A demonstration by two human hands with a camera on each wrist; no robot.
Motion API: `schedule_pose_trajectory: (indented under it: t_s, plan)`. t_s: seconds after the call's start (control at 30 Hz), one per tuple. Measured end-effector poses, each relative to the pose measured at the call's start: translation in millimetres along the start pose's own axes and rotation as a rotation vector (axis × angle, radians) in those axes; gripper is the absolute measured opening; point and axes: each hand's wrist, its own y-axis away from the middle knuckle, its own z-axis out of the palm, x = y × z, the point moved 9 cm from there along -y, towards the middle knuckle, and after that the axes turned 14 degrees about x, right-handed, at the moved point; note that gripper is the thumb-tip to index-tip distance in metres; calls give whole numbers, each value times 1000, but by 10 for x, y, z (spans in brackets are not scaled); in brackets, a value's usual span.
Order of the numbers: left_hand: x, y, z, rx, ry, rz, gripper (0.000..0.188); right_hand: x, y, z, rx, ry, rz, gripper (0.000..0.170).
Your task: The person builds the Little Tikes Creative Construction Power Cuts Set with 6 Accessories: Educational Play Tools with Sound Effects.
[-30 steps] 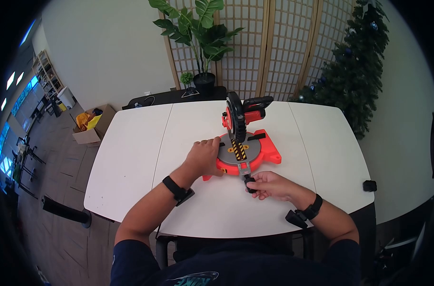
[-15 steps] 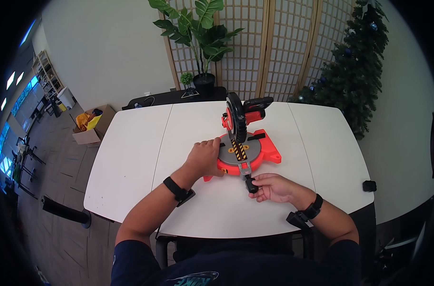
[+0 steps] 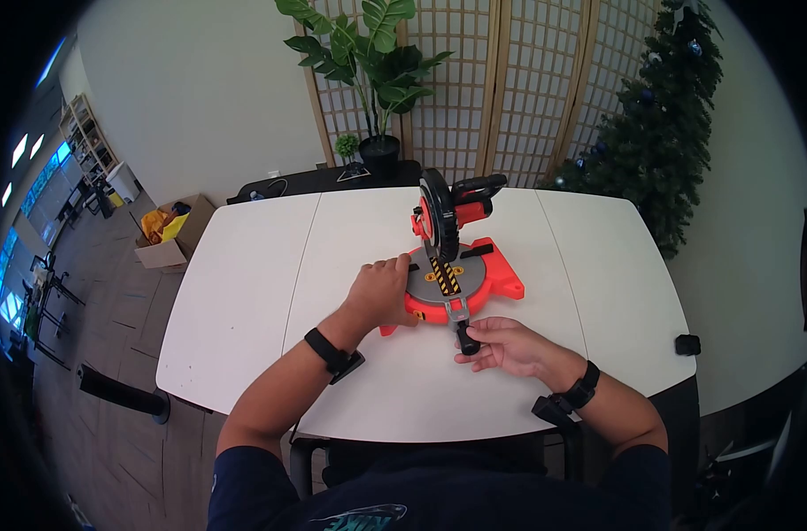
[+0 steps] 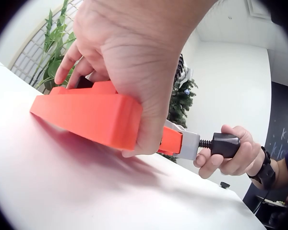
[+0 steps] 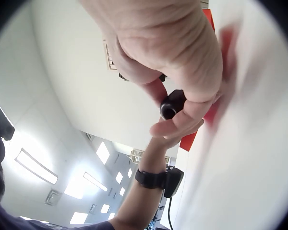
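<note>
A toy miter saw (image 3: 427, 288) with an orange-red base, grey round table and upright black blade stands at the middle of the white table. My left hand (image 3: 378, 294) grips the left side of its base, thumb at the near edge and fingers over the top. At the front, my right hand (image 3: 508, 347) pinches a black knob (image 3: 468, 339) between thumb and fingers. The left wrist view shows a threaded shaft (image 4: 205, 143) between this knob (image 4: 225, 145) and a grey bracket (image 4: 188, 145). In the right wrist view the knob's (image 5: 173, 104) round end faces the camera.
A small black object (image 3: 687, 345) sits at the white table's (image 3: 235, 327) right edge. Behind stand a potted plant (image 3: 381, 150), a folding screen (image 3: 456, 80) and a decorated tree (image 3: 651, 133). A cardboard box (image 3: 191, 234) is on the floor at left.
My right thumb and fingers have shifted around the black knob, uncovering more of it, and the knob has turned. The saw has moved very slightly; my left hand keeps its grip.
</note>
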Motion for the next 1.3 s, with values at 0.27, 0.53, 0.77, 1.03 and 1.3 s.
schedule_pose_trajectory:
  t_s: [0.27, 0.53, 0.77, 1.03, 1.3]
  plan:
    - [2, -5, -9, 13, 20, 4, 93, -1, -101, -39, 38, -40, -52, 25]
    - [6, -4, -24, 15, 12, 7, 93, -33, -102, -8, -61, -176, 17, 13]
    - [-17, -12, 8, -11, 15, -7, 94, 34, -139, -79, 53, -67, -36, 19]
    - [-27, -14, 16, -14, 6, 7, 97, 4, -117, -60, -20, -118, 6, 23]
    - [-28, -11, 12, -16, 10, 5, 96, -1, -104, -29, -70, -179, 37, 24]
